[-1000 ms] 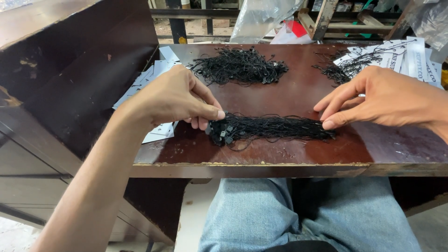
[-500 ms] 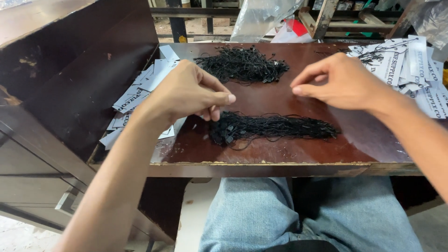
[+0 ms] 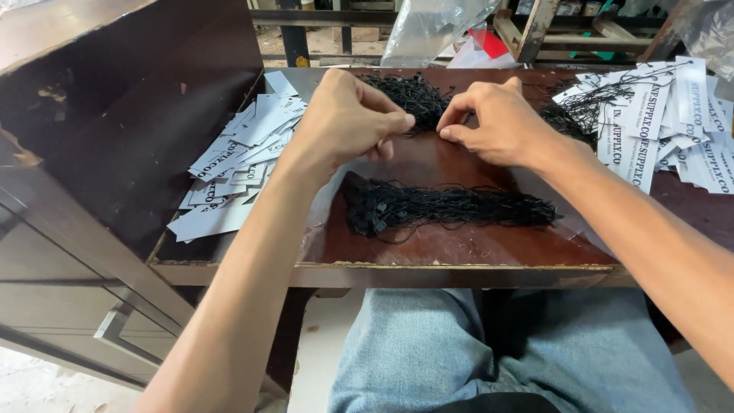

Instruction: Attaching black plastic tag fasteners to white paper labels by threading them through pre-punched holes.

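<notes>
Hands have drawn together since a moment ago: the right hand (image 3: 497,122) has come in from the tag side to meet the left hand (image 3: 348,122), both pinched nearly shut fingertip to fingertip — what they nip is too fine to tell. Nearer than them lies the black string bundle (image 3: 451,208), close to the surface's (image 3: 459,248) front edge. Left, loose white tags (image 3: 237,164); right, strung tags (image 3: 657,122) — bare wood between.

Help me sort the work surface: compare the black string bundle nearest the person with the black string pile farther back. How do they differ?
The near bundle lies stretched in a long band; the far pile is a loose rounded heap. The near bundle lies in full view with nothing on it; the far pile sits partly behind both hands. Both are thin black strings on the brown board.
</notes>
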